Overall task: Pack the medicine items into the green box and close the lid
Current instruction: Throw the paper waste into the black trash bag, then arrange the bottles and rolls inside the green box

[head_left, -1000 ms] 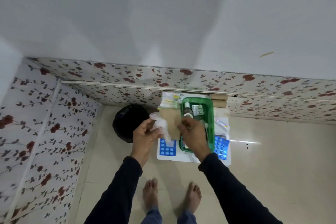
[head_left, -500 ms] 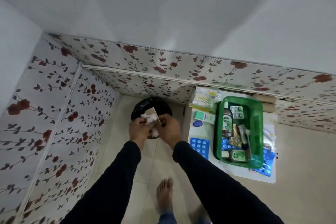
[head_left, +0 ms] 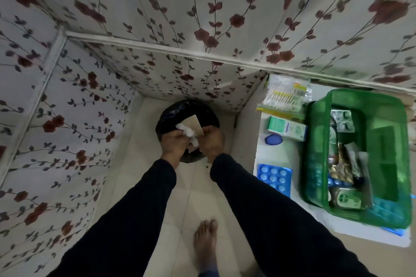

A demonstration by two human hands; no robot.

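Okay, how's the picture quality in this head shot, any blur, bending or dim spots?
Head view: strong wide-angle bending, so the wall trim curves and tilts; the green box at the right edge is smeared and soft; light is dim and flat, with the dark sleeves losing detail; both hands, left and right, over the black bin are fairly sharp.

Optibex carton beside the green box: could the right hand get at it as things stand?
Probably not yet. The right hand and left hand both hold wrappers over the black bin. The carton itself lies uncovered on the table.
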